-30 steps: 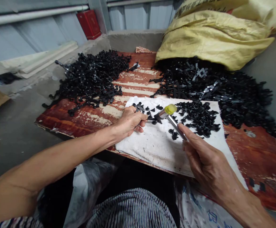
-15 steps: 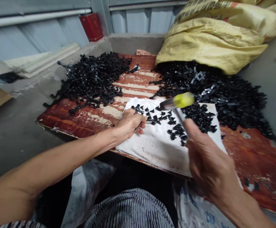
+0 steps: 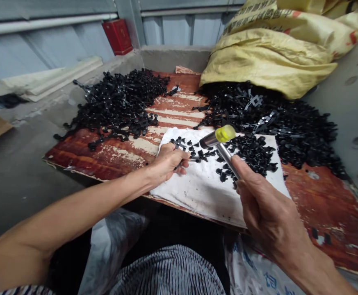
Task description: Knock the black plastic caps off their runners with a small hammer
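My left hand [image 3: 173, 160] is closed on a black jointed linkage piece [image 3: 179, 142], whose crossed arms stick out past the fingers over a white cloth [image 3: 194, 192]. My right hand [image 3: 265, 196] is wrapped round the handle of a small mallet [image 3: 217, 138]. Its metal head has a yellow face on one end and a black face on the other. The mallet head is raised just right of my left hand, above the cloth. Several small black knobbed caps [image 3: 223, 174] lie loose under and beside it. My palm hides the handle's lower end.
A heap of black linkages [image 3: 120, 102] covers the left of the worn red board [image 3: 120, 157]. Another pile [image 3: 302, 131] spills from a yellow woven sack [image 3: 267, 57] on the right. A red box [image 3: 117, 37] stands at the back wall.
The mallet head has moved left and slightly down, closer to my left hand, and my right hand went with it. My left hand stays on the linkage. The camera view shifted slightly.
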A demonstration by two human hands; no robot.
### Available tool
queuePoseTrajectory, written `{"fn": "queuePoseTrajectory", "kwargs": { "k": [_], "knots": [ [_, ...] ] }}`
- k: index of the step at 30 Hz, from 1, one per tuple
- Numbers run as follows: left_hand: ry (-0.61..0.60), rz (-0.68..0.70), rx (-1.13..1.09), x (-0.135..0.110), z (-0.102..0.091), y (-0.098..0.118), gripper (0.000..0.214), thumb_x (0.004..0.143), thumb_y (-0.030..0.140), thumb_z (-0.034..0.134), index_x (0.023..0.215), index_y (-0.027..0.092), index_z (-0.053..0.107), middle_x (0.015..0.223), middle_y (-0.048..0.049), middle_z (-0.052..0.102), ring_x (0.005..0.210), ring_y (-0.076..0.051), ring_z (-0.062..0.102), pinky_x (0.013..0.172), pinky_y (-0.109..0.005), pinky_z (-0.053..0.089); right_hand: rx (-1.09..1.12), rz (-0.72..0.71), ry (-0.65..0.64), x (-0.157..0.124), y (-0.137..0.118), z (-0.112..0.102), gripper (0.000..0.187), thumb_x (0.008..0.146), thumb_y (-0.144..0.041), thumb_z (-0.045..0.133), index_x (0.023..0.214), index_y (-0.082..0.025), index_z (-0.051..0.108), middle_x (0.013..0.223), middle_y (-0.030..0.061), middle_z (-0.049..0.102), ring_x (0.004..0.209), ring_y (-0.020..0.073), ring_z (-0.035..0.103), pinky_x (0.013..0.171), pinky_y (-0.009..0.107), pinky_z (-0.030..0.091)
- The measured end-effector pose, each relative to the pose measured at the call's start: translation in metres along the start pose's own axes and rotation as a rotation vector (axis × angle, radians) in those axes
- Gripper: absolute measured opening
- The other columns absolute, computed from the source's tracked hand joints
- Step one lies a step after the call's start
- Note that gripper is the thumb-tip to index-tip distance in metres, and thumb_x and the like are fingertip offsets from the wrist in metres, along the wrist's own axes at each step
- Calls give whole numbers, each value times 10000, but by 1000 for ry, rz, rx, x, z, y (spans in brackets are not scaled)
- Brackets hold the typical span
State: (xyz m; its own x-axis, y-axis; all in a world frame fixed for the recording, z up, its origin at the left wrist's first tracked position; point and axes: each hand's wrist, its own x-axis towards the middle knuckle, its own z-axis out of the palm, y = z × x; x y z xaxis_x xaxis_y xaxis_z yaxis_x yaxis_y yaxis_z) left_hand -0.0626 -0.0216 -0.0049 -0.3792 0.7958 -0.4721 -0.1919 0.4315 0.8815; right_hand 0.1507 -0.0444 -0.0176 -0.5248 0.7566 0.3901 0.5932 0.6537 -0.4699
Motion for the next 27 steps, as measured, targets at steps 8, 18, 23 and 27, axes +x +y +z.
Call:
{"fn": "queuePoseTrajectory", "kwargs": {
  "k": [8, 18, 23, 27],
  "knots": [
    [-78, -96, -93, -4, -14, 11, 284, 839, 24, 589, 655, 182, 442, 568, -10, 584, 415, -77, 487, 427, -213, 402, 247, 202, 40, 5, -10, -2, 431, 930, -304, 456, 1331, -197, 572, 774, 59, 666, 548, 172, 580, 477, 296, 480],
    [-287, -224, -435, -48, -1, -7, 103, 818, 118, 641, 731, 130, 588, 664, -11, 586, 588, -122, 557, 579, -285, 481, 831, 615, 25, 28, -18, 21, 413, 764, -611, 678, 756, -211, 573, 486, -74, 440, 393, 91, 379, 343, 209, 327],
    [-367, -275, -449, -58, -5, -20, 131, 812, 172, 668, 703, 105, 643, 671, -23, 577, 590, -109, 535, 593, -277, 474, 1054, 725, 76, 36, -26, 22, 425, 657, -561, 789, 710, -202, 567, 466, -80, 466, 377, 77, 388, 314, 184, 334],
    [-378, -306, -419, -61, -8, -22, 174, 863, 158, 584, 711, 97, 644, 714, -44, 583, 590, -110, 537, 557, -269, 471, 1203, 757, 117, 44, -33, 25, 435, 584, -448, 854, 670, -217, 496, 481, -96, 467, 384, 68, 391, 278, 157, 326]
  ]
}}
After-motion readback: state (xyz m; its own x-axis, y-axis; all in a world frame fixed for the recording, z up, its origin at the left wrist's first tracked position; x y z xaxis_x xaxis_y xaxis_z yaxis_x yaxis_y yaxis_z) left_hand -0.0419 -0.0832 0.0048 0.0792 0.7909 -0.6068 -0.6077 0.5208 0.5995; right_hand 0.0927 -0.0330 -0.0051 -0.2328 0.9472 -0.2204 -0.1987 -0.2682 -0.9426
